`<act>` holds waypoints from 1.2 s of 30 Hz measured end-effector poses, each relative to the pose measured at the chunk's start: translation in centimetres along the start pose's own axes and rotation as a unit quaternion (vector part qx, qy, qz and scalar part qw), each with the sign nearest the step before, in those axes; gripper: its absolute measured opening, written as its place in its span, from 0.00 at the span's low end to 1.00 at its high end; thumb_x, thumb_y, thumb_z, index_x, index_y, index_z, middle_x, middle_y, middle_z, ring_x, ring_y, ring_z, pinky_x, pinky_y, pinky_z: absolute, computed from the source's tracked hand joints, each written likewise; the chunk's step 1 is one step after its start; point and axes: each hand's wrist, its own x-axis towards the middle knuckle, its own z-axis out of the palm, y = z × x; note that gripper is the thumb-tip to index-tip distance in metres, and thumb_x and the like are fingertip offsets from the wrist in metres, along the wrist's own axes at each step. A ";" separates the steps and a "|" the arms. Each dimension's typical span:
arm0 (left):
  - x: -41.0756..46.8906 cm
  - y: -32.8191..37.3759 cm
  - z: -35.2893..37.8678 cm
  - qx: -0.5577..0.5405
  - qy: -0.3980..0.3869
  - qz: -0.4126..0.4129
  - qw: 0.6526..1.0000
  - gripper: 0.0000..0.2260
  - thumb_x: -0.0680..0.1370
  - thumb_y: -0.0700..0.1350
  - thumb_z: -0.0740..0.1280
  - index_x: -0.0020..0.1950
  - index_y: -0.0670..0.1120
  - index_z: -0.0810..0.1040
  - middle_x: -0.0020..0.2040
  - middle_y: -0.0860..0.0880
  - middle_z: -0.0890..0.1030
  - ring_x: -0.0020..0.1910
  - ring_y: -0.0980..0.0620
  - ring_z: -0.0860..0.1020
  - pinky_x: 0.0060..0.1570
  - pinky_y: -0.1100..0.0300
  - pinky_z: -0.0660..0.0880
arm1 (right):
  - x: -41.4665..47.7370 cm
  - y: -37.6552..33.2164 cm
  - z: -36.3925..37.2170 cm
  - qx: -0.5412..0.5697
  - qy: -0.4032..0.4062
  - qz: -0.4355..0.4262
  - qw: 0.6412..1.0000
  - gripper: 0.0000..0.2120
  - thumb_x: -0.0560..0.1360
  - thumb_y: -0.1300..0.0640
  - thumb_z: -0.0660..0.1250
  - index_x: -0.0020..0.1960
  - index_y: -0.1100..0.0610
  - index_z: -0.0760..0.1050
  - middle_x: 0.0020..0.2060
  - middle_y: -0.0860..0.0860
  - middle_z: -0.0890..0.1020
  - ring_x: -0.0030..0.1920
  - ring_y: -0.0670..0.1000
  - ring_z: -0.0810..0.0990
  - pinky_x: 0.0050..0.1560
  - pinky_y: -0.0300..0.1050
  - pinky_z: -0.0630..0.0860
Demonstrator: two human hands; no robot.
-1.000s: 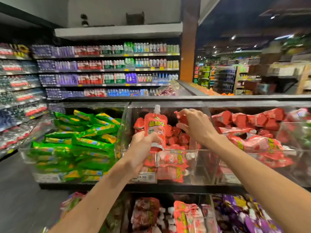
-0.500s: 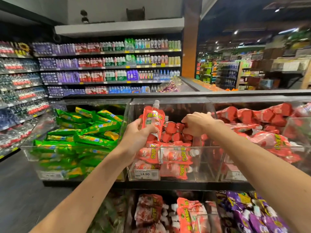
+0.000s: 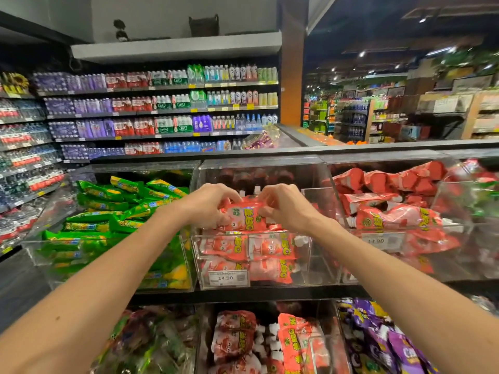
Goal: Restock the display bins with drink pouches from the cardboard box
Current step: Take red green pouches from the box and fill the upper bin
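At the middle bin (image 3: 320,263) of a supermarket display, gripping 1 red pouch (image 3: 244,218) in 2 hands. Left hand (image 3: 213,205) and right hand (image 3: 283,209) each clenched on an upper corner, fingers curled over the top edge, thumbs on the printed face. Held just above the stack of matching pouches at the front of the bin, white spout pointing away toward the back. No cardboard box in view.

Judged to be about to go down on top of that stack. Could slip forward off the slick film below and drop over the low front lip, past the 14.90 tag (image 3: 228,278), if let go too close to the edge. Could catch its spout on the caps behind and end up tilted. Might also slide sideways toward the green pouches (image 3: 121,209) at left if set down askew. Safest lowered level and nudged back before easing the grip.
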 end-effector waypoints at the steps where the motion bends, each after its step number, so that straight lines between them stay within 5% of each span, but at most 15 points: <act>1: 0.2 0.0 0.2 0.016 0.001 -0.006 1.000 0.21 0.77 0.45 0.73 0.69 0.55 0.75 0.58 0.52 0.76 0.50 0.53 0.74 0.51 0.59 0.70 | 0.1 -0.1 0.5 0.005 0.009 0.011 1.000 0.08 0.75 0.62 0.71 0.53 0.56 0.83 0.38 0.48 0.81 0.36 0.45 0.78 0.37 0.34 0.72; 7: 1.1 -0.7 1.5 0.138 -0.005 -0.029 0.990 0.16 0.78 0.47 0.71 0.65 0.47 0.78 0.61 0.46 0.79 0.58 0.47 0.78 0.57 0.53 0.76 | 0.6 -0.9 2.4 -0.009 0.021 0.057 0.998 0.03 0.74 0.62 0.71 0.43 0.57 0.80 0.44 0.55 0.84 0.47 0.56 0.81 0.49 0.49 0.78; 11: 1.7 -1.6 2.7 0.172 -0.003 -0.021 0.985 0.12 0.80 0.45 0.66 0.63 0.46 0.77 0.59 0.44 0.79 0.55 0.44 0.78 0.56 0.48 0.77 | 0.3 -0.9 3.0 -0.013 0.016 0.092 0.996 0.05 0.76 0.59 0.69 0.41 0.56 0.81 0.40 0.53 0.84 0.43 0.55 0.81 0.47 0.49 0.78; 16: -0.1 -1.5 3.1 0.078 0.072 -0.029 0.994 0.14 0.79 0.48 0.67 0.65 0.47 0.79 0.63 0.46 0.80 0.60 0.46 0.78 0.61 0.48 0.75 | -2.2 -1.0 2.0 -0.035 0.002 0.066 0.997 0.11 0.78 0.53 0.69 0.56 0.57 0.81 0.53 0.55 0.84 0.55 0.56 0.81 0.57 0.51 0.77; 18: -1.8 0.0 3.1 0.004 0.133 -0.031 0.991 0.12 0.78 0.48 0.69 0.61 0.49 0.81 0.57 0.49 0.83 0.56 0.49 0.80 0.60 0.49 0.76 | -4.2 -1.2 0.7 -0.031 0.032 0.037 0.998 0.12 0.78 0.53 0.68 0.59 0.56 0.80 0.56 0.54 0.83 0.58 0.55 0.79 0.58 0.49 0.75; 22: -6.2 6.4 3.8 -0.039 0.239 0.001 0.970 0.01 0.75 0.45 0.71 0.44 0.49 0.80 0.40 0.51 0.81 0.41 0.51 0.79 0.46 0.53 0.76 | -10.2 -0.9 -3.8 0.004 0.095 -0.032 0.995 0.12 0.77 0.52 0.67 0.58 0.55 0.80 0.52 0.52 0.83 0.53 0.54 0.81 0.55 0.51 0.76; 24: -8.8 10.8 5.0 -0.053 0.265 0.035 0.962 0.04 0.72 0.43 0.71 0.41 0.49 0.77 0.35 0.54 0.78 0.35 0.55 0.76 0.41 0.54 0.74 | -15.3 0.0 -6.4 0.034 0.101 -0.062 0.992 0.11 0.77 0.51 0.67 0.56 0.55 0.80 0.48 0.52 0.84 0.49 0.54 0.82 0.51 0.51 0.77; 28: -13.2 21.3 9.4 -0.011 0.265 0.104 0.958 0.06 0.72 0.50 0.67 0.43 0.48 0.75 0.38 0.53 0.75 0.38 0.54 0.72 0.40 0.56 0.68 | -27.3 5.2 -10.8 0.021 0.147 -0.085 0.985 0.13 0.73 0.51 0.70 0.55 0.57 0.80 0.46 0.51 0.84 0.45 0.53 0.82 0.48 0.47 0.77; 32: -14.7 31.7 17.5 0.035 0.198 0.161 0.966 0.16 0.75 0.58 0.63 0.53 0.48 0.77 0.47 0.48 0.78 0.48 0.44 0.76 0.46 0.50 0.75 | -40.5 12.7 -15.3 -0.029 0.134 0.016 0.990 0.18 0.71 0.49 0.71 0.58 0.54 0.78 0.48 0.52 0.83 0.46 0.56 0.82 0.47 0.46 0.77; 36: -12.7 42.9 26.3 0.018 0.095 0.251 0.963 0.18 0.73 0.58 0.63 0.56 0.48 0.75 0.49 0.45 0.80 0.47 0.39 0.80 0.45 0.48 0.79 | -53.5 19.6 -20.1 -0.072 0.122 0.174 0.974 0.22 0.70 0.42 0.65 0.57 0.54 0.79 0.48 0.53 0.84 0.47 0.57 0.83 0.45 0.50 0.82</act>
